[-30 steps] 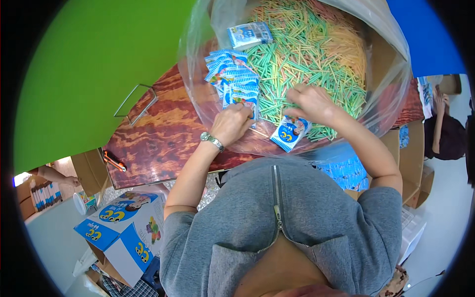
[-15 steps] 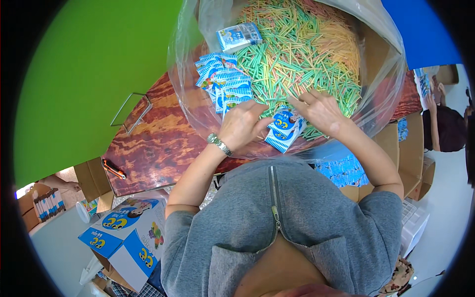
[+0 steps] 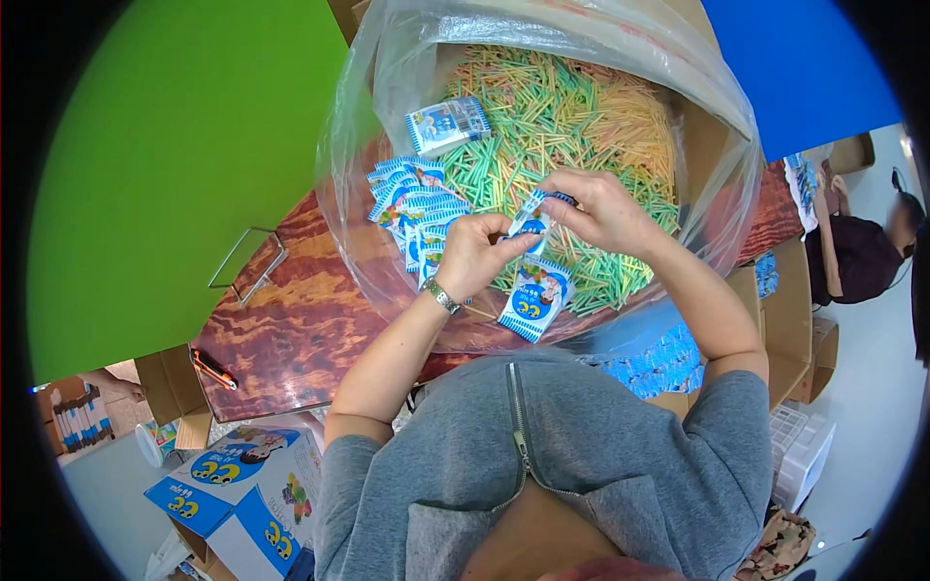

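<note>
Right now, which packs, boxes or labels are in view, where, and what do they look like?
Small packet: pinched between left hand and right hand; blue-white.
Flat packet: lying below the hands; blue-white stripes, cartoon print.
Packet stack: fanned, left inside the clear bag.
Packet bundle: atop the coloured sticks.
Printed carton: lower left; blue-white.

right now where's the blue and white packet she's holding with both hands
In the head view the small packet sits just right of centre, pinched between left hand and right hand, above the coloured sticks.
</note>
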A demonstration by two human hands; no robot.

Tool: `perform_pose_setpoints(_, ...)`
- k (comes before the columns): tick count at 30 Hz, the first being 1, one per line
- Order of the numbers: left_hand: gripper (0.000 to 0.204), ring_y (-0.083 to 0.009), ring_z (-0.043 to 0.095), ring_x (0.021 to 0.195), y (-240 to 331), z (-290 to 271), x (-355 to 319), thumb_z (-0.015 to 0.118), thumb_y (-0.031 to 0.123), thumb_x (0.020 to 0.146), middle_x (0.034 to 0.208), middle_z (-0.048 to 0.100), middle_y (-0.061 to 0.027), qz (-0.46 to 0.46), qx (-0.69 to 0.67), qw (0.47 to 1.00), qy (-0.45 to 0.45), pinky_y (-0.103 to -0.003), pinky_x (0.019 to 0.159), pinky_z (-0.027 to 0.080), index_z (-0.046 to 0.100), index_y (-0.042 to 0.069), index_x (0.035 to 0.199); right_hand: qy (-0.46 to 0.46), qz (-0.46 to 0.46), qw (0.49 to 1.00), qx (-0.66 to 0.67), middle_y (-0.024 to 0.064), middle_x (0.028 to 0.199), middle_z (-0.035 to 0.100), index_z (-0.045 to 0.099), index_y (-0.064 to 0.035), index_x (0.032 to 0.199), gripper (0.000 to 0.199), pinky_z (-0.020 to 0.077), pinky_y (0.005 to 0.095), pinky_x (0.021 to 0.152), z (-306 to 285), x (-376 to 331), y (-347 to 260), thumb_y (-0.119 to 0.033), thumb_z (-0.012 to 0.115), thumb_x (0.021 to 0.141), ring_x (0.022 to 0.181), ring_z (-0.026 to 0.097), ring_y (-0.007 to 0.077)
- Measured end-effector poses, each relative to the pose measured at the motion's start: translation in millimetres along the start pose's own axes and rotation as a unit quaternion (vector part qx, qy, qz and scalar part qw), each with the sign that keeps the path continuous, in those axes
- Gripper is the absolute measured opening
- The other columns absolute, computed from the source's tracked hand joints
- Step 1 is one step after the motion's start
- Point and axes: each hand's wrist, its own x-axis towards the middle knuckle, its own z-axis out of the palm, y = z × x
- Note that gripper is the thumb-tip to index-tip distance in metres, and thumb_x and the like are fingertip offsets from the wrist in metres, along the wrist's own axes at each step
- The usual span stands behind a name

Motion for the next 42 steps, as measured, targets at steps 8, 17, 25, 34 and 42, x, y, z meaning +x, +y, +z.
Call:
perform_pose_setpoints(8,0.032,-0.0017,0.038,0.058,-7.7,-0.2,8.0,0.079,0.018,0.082,0.062,0.048,0.0069,-0.002,-0.057,0.998,0.038,-0.023,0.049,0.031,0.053,0.006,0.068,0.098,0.072,0.988,-0.094,0.0079,0.123,0.060,0.057,-0.0111,0.129,0.045,0.0488,0.0338,0.093,-71.3,70.3,139.1,-0.040,0.061,0.094,0.111,0.058,0.0213)
perform_pose_setpoints(17,0.034,-0.0069,0.041,0.056,-5.2,-13.4,-1.6,0.079,0.024,0.080,0.059,0.047,-0.0015,0.000,-0.076,0.996,0.039,-0.027,0.050,0.036,0.057,0.000,0.070,0.121,0.056,0.876,-0.463,0.0071,0.142,0.048,0.049,-0.0168,0.138,0.056,0.0361,0.0378,0.109,-84.6,123.8,192.6,-0.051,0.051,0.094,0.131,0.044,0.0223)
perform_pose_setpoints(25,0.032,-0.0076,0.045,0.055,-4.4,-18.8,2.7,0.078,0.025,0.081,0.058,0.051,-0.0024,-0.012,-0.051,0.998,0.040,-0.028,0.050,0.037,0.060,0.001,0.073,0.063,0.092,0.801,-0.588,0.0080,0.137,0.052,0.050,-0.0164,0.138,0.054,0.0347,0.0352,0.109,-82.1,139.2,209.4,-0.046,0.058,0.094,0.129,0.045,0.0199)
perform_pose_setpoints(34,0.030,-0.0003,0.037,0.060,7.4,-16.0,-4.5,0.077,0.019,0.084,0.062,0.044,0.0076,0.000,-0.061,0.997,0.046,-0.021,0.050,0.032,0.056,0.003,0.071,0.054,0.116,0.901,-0.414,0.0075,0.128,0.056,0.049,-0.0158,0.137,0.050,0.0398,0.0344,0.101,-88.8,159.7,170.4,-0.043,0.054,0.096,0.118,0.050,0.0182)
perform_pose_setpoints(42,0.020,-0.0006,0.045,0.063,12.1,-19.9,-1.9,0.076,0.018,0.085,0.068,0.058,0.0057,0.000,-0.082,0.996,0.029,-0.022,0.054,0.037,0.065,0.002,0.079,0.024,0.184,0.968,-0.171,0.0068,0.118,0.059,0.048,-0.0153,0.137,0.046,0.0458,0.0338,0.092,-95.8,126.7,155.2,-0.041,0.049,0.099,0.107,0.056,0.0167)
